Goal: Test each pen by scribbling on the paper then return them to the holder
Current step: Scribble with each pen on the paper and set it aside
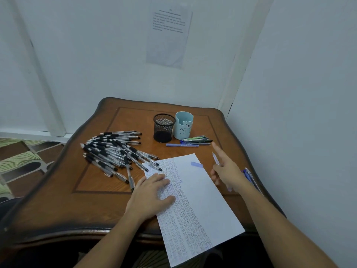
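A white paper [204, 198] covered with columns of scribbles on its left half lies on the wooden table [96, 200]. My left hand [152, 192] rests flat on the paper's left side. My right hand [226, 169] hovers above the table to the right of the paper, holding a purple pen [215, 158], with the index finger stretched toward the far pens. A black mesh holder [163, 127] and a light blue bear holder [184, 125] stand at the back, both looking empty. A purple cap [196, 164] lies on the paper's top.
A big pile of black-grip clear pens [116, 153] spreads over the table's left. Several coloured pens [193, 142] lie in front of the holders. More blue pens [251, 178] lie by the right edge behind my right wrist. White walls close in behind and right.
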`<action>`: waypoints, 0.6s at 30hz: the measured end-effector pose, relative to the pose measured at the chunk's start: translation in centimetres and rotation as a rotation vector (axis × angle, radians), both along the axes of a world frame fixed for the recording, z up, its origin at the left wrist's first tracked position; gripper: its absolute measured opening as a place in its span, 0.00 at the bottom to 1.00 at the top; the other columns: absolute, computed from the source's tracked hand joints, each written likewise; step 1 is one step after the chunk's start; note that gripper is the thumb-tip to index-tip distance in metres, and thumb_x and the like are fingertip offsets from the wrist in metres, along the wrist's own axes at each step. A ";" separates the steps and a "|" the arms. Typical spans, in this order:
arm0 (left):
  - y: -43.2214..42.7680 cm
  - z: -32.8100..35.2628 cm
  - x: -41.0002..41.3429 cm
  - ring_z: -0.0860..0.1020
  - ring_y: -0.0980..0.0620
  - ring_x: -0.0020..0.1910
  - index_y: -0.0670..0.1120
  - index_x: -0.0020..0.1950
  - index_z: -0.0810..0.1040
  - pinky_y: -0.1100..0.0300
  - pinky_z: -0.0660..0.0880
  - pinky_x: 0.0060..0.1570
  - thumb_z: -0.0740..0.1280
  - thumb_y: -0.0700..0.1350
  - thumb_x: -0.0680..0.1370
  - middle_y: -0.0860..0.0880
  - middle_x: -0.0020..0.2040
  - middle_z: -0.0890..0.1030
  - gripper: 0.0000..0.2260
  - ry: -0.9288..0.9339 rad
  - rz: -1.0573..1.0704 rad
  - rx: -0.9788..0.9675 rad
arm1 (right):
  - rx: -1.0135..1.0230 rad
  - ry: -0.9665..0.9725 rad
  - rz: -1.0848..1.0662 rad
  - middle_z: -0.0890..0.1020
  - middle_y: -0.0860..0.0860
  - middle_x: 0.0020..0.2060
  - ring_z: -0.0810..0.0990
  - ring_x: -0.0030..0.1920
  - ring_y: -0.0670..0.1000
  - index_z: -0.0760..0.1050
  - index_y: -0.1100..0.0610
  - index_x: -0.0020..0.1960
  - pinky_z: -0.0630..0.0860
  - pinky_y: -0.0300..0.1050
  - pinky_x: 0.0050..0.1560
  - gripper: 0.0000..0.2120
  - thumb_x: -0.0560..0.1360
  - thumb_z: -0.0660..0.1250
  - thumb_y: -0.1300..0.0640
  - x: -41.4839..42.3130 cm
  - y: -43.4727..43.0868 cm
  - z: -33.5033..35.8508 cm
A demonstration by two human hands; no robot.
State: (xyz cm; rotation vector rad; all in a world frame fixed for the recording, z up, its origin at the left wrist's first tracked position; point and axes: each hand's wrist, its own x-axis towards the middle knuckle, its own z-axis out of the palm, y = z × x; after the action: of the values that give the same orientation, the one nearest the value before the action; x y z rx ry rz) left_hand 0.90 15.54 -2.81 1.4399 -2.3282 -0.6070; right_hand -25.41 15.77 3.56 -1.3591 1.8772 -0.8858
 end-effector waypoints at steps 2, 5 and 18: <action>-0.1 -0.1 0.0 0.57 0.62 0.74 0.58 0.73 0.67 0.54 0.44 0.74 0.56 0.70 0.70 0.59 0.76 0.61 0.34 -0.020 -0.004 0.001 | -0.021 -0.315 0.028 0.82 0.54 0.45 0.82 0.39 0.53 0.73 0.53 0.71 0.81 0.39 0.34 0.20 0.83 0.57 0.66 0.8 0.4 0.2; -0.2 -0.3 0.0 0.56 0.62 0.74 0.58 0.73 0.67 0.53 0.45 0.74 0.58 0.70 0.71 0.59 0.76 0.61 0.33 -0.034 -0.006 -0.002 | 0.000 -0.617 0.027 0.85 0.55 0.52 0.84 0.48 0.55 0.76 0.56 0.66 0.83 0.46 0.44 0.15 0.83 0.59 0.64 2.0 0.3 -0.4; -0.1 -0.1 -0.1 0.59 0.64 0.72 0.59 0.71 0.70 0.56 0.44 0.73 0.57 0.70 0.69 0.61 0.74 0.63 0.33 0.005 0.017 -0.020 | -0.110 -0.656 0.016 0.77 0.54 0.30 0.72 0.29 0.48 0.81 0.59 0.57 0.67 0.42 0.30 0.17 0.82 0.60 0.49 4.9 -0.8 -3.5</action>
State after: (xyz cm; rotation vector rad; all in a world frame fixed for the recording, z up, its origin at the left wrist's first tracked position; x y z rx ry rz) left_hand 0.76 15.42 -2.91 1.4462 -2.3099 -0.5805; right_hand -20.56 14.95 0.04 -0.9720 1.3234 -1.2562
